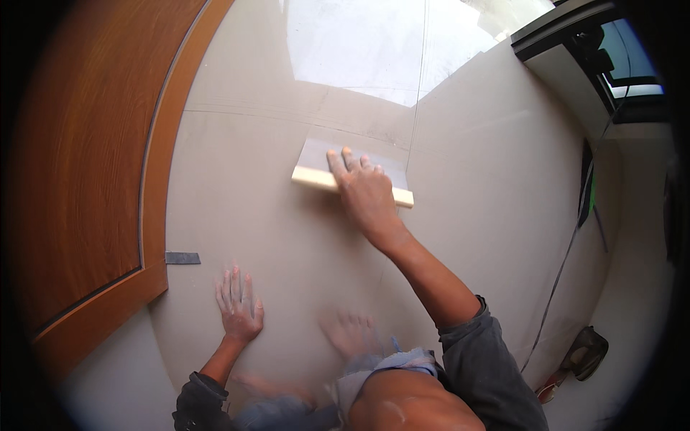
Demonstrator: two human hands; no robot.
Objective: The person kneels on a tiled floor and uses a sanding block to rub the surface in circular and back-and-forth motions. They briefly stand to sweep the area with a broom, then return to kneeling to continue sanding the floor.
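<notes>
My right hand (pixel 365 192) presses down on a pale wooden-handled float with a grey blade (pixel 314 167), lying flat on the beige tiled floor (pixel 244 201). The fingers curl over the wooden handle at its middle. My left hand (pixel 238 302) rests flat on the floor with fingers spread, holding nothing, nearer to me and to the left. My bare foot (pixel 350 332) and knee show blurred at the bottom centre.
A wooden door and frame (pixel 93 165) curve along the left, with a small grey wedge (pixel 182 258) at the base. Sunlit floor (pixel 374 43) lies ahead. A dark cable (pixel 568 251) and a sandal (pixel 586 352) lie at the right.
</notes>
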